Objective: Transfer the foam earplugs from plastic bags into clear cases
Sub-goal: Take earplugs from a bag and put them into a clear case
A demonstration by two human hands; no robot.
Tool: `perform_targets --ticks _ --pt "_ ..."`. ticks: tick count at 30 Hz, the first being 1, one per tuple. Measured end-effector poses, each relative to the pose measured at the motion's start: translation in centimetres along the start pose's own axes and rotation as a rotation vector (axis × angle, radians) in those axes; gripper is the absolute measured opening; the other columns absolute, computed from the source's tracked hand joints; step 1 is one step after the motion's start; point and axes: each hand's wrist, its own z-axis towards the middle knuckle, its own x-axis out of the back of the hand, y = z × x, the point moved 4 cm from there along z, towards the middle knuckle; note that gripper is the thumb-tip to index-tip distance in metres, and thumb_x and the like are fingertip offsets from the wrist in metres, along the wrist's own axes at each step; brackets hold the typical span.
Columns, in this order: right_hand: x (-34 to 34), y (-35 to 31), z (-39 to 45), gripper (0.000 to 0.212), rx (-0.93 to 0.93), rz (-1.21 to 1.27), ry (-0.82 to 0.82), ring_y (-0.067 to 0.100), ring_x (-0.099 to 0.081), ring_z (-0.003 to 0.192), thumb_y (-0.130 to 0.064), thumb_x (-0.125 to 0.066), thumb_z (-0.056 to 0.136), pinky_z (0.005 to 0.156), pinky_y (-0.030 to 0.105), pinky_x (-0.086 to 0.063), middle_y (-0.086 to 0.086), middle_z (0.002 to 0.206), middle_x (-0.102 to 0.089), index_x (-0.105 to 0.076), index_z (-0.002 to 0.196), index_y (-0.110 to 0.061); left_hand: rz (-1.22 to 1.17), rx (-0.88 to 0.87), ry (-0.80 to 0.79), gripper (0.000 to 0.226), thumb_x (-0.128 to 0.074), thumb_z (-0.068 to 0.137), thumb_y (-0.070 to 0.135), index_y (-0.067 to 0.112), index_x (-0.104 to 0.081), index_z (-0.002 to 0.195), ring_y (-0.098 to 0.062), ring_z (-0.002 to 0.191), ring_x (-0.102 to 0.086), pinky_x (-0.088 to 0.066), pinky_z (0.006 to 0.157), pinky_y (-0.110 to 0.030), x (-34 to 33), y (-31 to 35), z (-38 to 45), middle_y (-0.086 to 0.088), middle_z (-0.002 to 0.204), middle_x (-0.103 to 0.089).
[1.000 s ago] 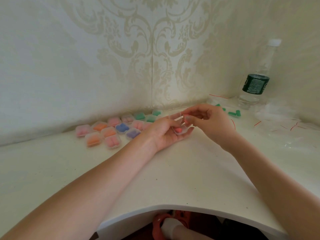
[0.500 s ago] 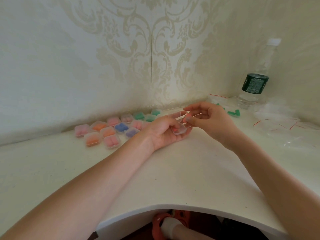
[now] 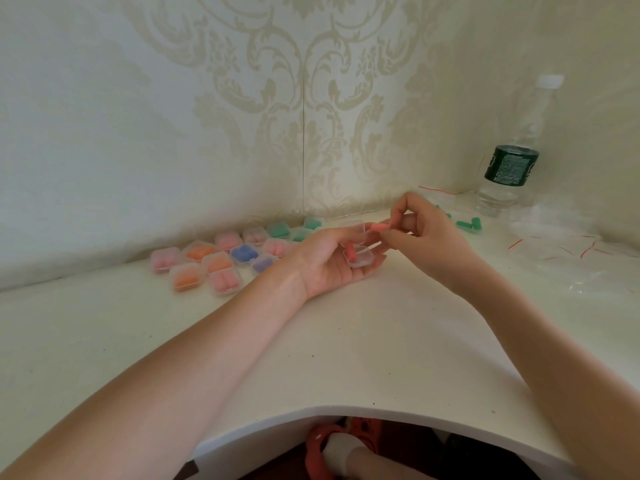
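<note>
My left hand [image 3: 329, 258] lies palm-up on the white desk and cradles a small clear case [image 3: 360, 256] with its lid hinged open. One coral earplug [image 3: 350, 251] sits inside the case. My right hand [image 3: 420, 233] pinches a second coral earplug [image 3: 378, 226] between thumb and fingertips, just above and right of the open case. Loose green earplugs [image 3: 467, 223] lie behind my right hand on a clear bag.
Several closed cases with pink, orange, blue, purple and green earplugs [image 3: 221, 261] are grouped by the wall at the left. A water bottle [image 3: 509, 168] stands at the back right. Empty plastic bags with red strips [image 3: 575, 247] lie at the right. The desk edge [image 3: 346, 408] curves near me.
My right hand has lifted slightly, and the coral earplug in its fingertips now shows. The case in my left palm stands more open, with one earplug inside visible.
</note>
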Motion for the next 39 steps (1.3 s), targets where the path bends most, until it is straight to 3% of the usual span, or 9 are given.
perform_targets --ticks 5,9,12,16,23,27,32,36,39 --pt "0.0 -0.5 0.1 0.016 -0.019 0.074 -0.039 -0.003 -0.066 0.077 -0.016 -0.053 0.096 0.066 0.008 -0.043 -0.004 0.088 -0.074 -0.066 0.104 -0.023 -0.084 0.032 0.029 0.028 -0.034 0.091 -0.008 -0.001 -0.053 0.111 -0.028 0.090 -0.065 -0.053 0.081 -0.038 0.3 -0.1 0.1 -0.021 0.109 -0.062" --pt "-0.1 -0.4 0.1 0.009 -0.017 0.035 -0.049 -0.001 -0.067 0.080 -0.017 -0.057 0.093 0.069 0.008 -0.044 -0.008 0.090 -0.074 -0.066 0.092 -0.019 -0.072 0.032 0.015 0.036 -0.029 0.089 -0.016 0.001 -0.053 0.109 -0.018 0.074 -0.057 -0.056 0.058 -0.030 0.4 -0.3 0.2 -0.024 0.107 -0.059" --pt "0.2 -0.3 0.1 0.006 -0.001 -0.021 -0.024 -0.001 -0.061 0.073 -0.016 -0.067 0.085 0.069 0.008 -0.043 -0.013 0.088 -0.071 -0.068 0.086 -0.022 -0.093 0.036 0.039 0.034 -0.033 0.088 -0.017 0.001 -0.053 0.109 -0.017 0.077 -0.044 -0.053 0.052 -0.027 0.8 -0.2 0.4 -0.020 0.086 -0.065" --pt "-0.2 -0.2 0.0 0.009 -0.087 0.134 -0.089 0.009 -0.067 0.074 -0.010 -0.070 0.082 0.061 0.007 -0.043 0.003 0.084 -0.074 -0.067 0.089 -0.015 -0.077 0.036 0.066 0.038 -0.034 0.088 -0.015 -0.002 -0.051 0.120 -0.022 0.082 -0.053 -0.052 0.051 -0.026 1.0 -0.1 0.4 -0.020 0.092 -0.060" --pt "-0.5 0.0 -0.2 0.009 -0.095 -0.004 -0.075 0.001 -0.061 0.065 -0.015 -0.069 0.084 0.055 0.003 -0.039 -0.003 0.075 -0.074 -0.064 0.092 -0.014 -0.039 0.036 0.037 0.036 -0.035 0.091 -0.010 0.001 -0.047 0.123 -0.016 0.054 -0.052 -0.056 0.062 -0.034 1.2 -0.2 0.8 -0.016 0.078 -0.061" --pt "-1.1 0.1 -0.2 0.010 -0.057 -0.081 -0.120 -0.003 -0.057 0.059 -0.018 -0.075 0.079 0.059 0.008 -0.041 -0.008 0.068 -0.068 -0.068 0.086 -0.017 0.011 0.060 -0.023 0.016 -0.042 0.093 0.000 0.003 -0.053 0.104 -0.017 0.055 -0.057 -0.056 0.071 -0.036 0.6 -0.3 0.6 -0.014 0.085 -0.060" --pt "-1.1 0.7 0.0 0.009 -0.020 -0.205 -0.102 0.001 -0.041 0.052 -0.021 -0.077 0.076 0.052 0.010 -0.034 -0.010 0.063 -0.054 -0.070 0.080 -0.024 -0.033 0.059 -0.020 0.022 -0.050 0.079 0.003 0.000 -0.056 0.100 -0.021 0.074 -0.054 -0.053 0.069 -0.033 0.3 -0.2 0.3 -0.017 0.093 -0.064" --pt "-1.0 0.5 0.1 0.013 0.028 -0.156 -0.081 0.002 -0.043 0.057 -0.019 -0.071 0.081 0.055 0.008 -0.036 -0.007 0.073 -0.056 -0.068 0.090 -0.029 -0.024 0.050 -0.003 0.026 -0.051 0.075 0.006 0.001 -0.051 0.101 -0.019 0.051 -0.055 -0.049 0.083 -0.038 0.4 -0.3 0.4 -0.017 0.080 -0.061" --pt "-1.4 0.2 -0.1 0.014 0.056 -0.202 -0.109 -0.001 -0.046 0.059 -0.025 -0.069 0.085 0.058 0.007 -0.037 -0.006 0.078 -0.061 -0.071 0.098 -0.030 -0.021 0.045 -0.006 0.019 -0.046 0.086 0.011 0.005 -0.050 0.103 -0.018 0.055 -0.052 -0.048 0.085 -0.040 0.7 -0.2 0.6 -0.014 0.078 -0.061"
